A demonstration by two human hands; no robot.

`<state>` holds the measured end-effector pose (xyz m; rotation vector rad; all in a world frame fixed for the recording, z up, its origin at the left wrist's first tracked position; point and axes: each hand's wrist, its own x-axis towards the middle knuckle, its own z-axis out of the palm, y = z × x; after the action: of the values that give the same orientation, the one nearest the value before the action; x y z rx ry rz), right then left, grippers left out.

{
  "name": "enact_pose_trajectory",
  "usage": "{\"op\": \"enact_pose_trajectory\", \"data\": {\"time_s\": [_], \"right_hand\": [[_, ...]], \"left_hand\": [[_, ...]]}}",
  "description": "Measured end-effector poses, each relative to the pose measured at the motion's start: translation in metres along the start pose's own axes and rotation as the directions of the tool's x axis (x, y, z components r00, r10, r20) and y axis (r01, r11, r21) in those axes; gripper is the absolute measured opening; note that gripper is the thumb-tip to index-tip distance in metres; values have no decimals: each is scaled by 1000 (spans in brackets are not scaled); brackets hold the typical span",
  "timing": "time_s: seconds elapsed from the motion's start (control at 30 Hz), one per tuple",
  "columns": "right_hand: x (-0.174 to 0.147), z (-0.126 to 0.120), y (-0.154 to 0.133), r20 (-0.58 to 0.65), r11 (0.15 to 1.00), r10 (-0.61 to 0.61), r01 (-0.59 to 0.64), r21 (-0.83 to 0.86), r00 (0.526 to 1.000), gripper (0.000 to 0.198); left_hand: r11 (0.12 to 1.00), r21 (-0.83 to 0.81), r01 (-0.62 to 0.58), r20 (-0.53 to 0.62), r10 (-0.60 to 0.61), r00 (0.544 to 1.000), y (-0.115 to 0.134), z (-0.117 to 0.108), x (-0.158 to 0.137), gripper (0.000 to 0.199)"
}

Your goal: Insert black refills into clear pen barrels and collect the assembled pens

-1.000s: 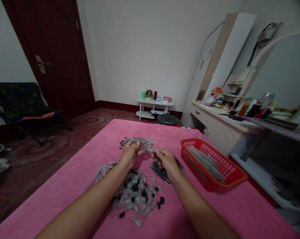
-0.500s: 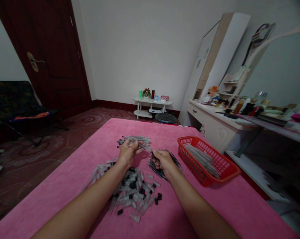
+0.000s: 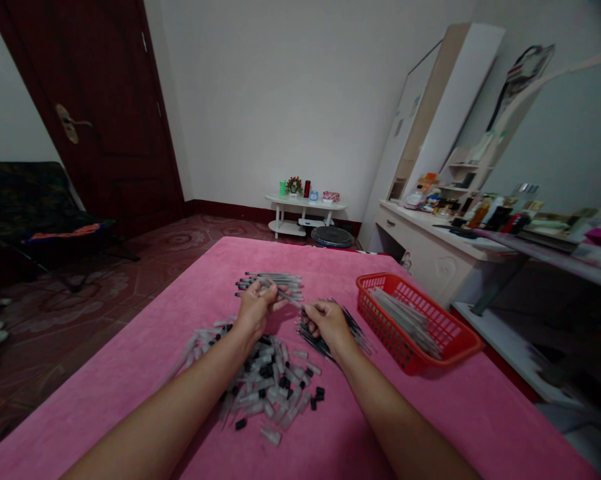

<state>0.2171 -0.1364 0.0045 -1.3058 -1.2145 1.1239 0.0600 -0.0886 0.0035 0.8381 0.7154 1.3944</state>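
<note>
My left hand (image 3: pixel 257 305) is closed around a slim pen (image 3: pixel 291 299) with a grey, translucent barrel, which slants down to the right. At its lower end my right hand (image 3: pixel 325 323) pinches the tip; exactly what lies under those fingers is hidden. Behind my left hand lies a row of pens with dark ends (image 3: pixel 275 277). Thin dark pen refills (image 3: pixel 353 327) are spread beneath and beside my right hand. Nearer to me, between my forearms, is a heap of clear pen caps (image 3: pixel 278 383) mixed with small black plugs (image 3: pixel 320 393).
A red plastic basket (image 3: pixel 415 363) with pale pen barrels (image 3: pixel 405 317) stands on the right of the pink-covered table (image 3: pixel 190 320). Beyond are a low white stand (image 3: pixel 286 228), a dresser (image 3: pixel 430 250) crowded with bottles, and a folding chair (image 3: pixel 25 200) at left.
Both hands stay almost in place, still on the pen. The fingers of my right hand have shifted slightly at its tip, where less dark shows now.
</note>
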Motion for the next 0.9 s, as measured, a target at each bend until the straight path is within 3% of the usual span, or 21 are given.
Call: {"op": "enact_pose_trajectory", "data": {"time_s": [0.3, 0.4, 0.6, 0.73, 0.9], "right_hand": [[1, -2, 5, -13, 994, -87, 86, -73, 996, 37], [1, -1, 5, -38, 990, -120, 117, -81, 992, 27], [2, 0, 6, -7, 991, -103, 103, -83, 995, 37], [3, 0, 6, -31, 988, -132, 129, -80, 991, 24], [3, 0, 8, -12, 987, -138, 137, -81, 990, 27]], "left_hand": [[1000, -22, -12, -14, 12, 1000, 2, 1, 0, 25], [999, -30, -14, -35, 13, 999, 4, 0, 1, 24], [1000, -16, -8, -26, 8, 1000, 3, 0, 0, 28], [1000, 4, -7, -20, 7, 1000, 1, -1, 0, 31], [1000, 8, -8, -12, 8, 1000, 0, -1, 1, 32]]}}
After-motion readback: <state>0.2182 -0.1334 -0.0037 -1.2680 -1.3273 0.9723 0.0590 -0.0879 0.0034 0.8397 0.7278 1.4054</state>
